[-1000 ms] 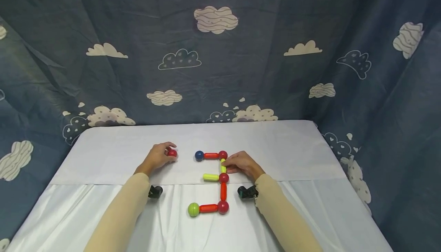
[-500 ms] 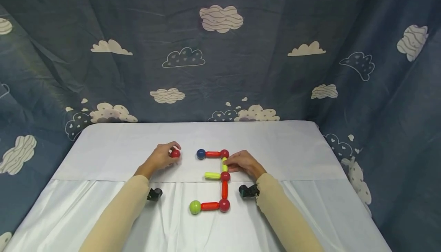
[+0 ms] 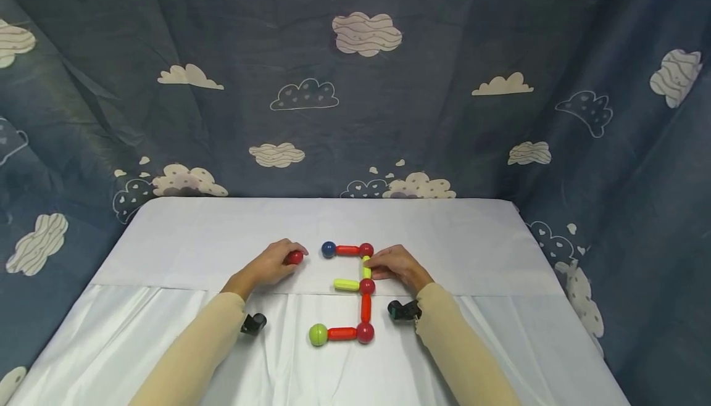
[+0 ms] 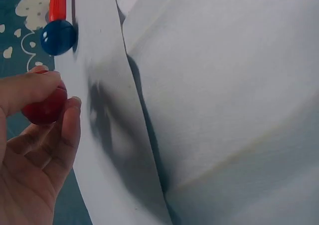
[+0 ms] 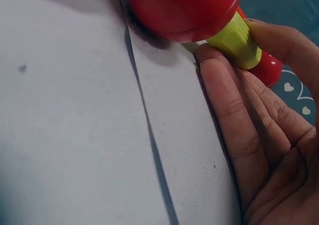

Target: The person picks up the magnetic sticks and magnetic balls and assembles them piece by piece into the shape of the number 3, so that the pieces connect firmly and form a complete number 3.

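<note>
My left hand [image 3: 273,263] holds a red ball [image 4: 47,103] between thumb and fingers, left of the ball-and-rod figure. The fingers of my right hand [image 3: 399,265] pinch the upright yellow-green rod [image 5: 239,43], which joins the top right red ball [image 3: 366,250] to the middle red ball [image 3: 367,286]. From the top ball a red rod [image 3: 347,250] runs left to a blue ball [image 3: 329,249]. Another yellow-green rod [image 3: 347,284] points left from the middle ball, its left end bare. Below, a red rod [image 3: 366,308] leads down to a red ball [image 3: 365,332].
At the bottom, a red rod [image 3: 341,334] links that ball to a green ball [image 3: 318,335]. Everything lies on a white cloth-covered table [image 3: 472,344]. A dark cloud-print curtain [image 3: 422,116] hangs behind. Black wrist devices [image 3: 404,310] sit under both forearms.
The left hand has moved right with the red ball, closer to the blue ball. The right hand keeps its pinch on the upright rod. The head view has shifted slightly.
</note>
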The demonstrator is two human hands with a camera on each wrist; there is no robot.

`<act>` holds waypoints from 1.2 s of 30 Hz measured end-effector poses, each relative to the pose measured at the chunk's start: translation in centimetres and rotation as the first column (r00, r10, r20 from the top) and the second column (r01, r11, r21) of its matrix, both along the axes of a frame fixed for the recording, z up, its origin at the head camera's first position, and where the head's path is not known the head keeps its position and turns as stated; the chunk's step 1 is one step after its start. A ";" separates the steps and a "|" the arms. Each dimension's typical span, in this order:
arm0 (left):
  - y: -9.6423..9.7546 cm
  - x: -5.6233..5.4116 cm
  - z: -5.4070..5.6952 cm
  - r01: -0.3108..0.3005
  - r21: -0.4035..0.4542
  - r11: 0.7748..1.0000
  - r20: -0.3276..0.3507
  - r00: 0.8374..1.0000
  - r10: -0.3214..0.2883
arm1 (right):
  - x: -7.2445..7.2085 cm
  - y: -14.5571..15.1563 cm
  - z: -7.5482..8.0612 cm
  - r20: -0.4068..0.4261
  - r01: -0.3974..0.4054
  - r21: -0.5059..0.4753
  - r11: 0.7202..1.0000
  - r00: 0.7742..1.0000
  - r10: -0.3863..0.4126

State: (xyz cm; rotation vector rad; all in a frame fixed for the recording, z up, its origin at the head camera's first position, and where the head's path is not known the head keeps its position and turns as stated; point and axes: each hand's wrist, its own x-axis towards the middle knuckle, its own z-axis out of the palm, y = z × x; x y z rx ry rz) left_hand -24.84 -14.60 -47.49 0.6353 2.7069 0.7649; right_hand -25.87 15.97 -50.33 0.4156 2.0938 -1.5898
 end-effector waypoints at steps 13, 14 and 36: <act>1.7 0.6 -0.2 -0.034 0.050 0.998 0.064 0.998 0.030 | 0.2 -0.1 -0.4 -0.067 0.003 -0.018 1.000 0.998 -0.004; 1.8 0.6 -0.2 -0.028 0.050 0.998 0.065 0.998 0.025 | 0.2 -0.1 -0.4 -0.063 0.003 -0.022 1.000 0.998 -0.004; 3.3 1.4 0.4 0.062 0.085 0.994 0.100 0.992 -0.070 | 0.7 -0.2 -0.3 -0.065 0.027 0.001 1.000 0.998 -0.027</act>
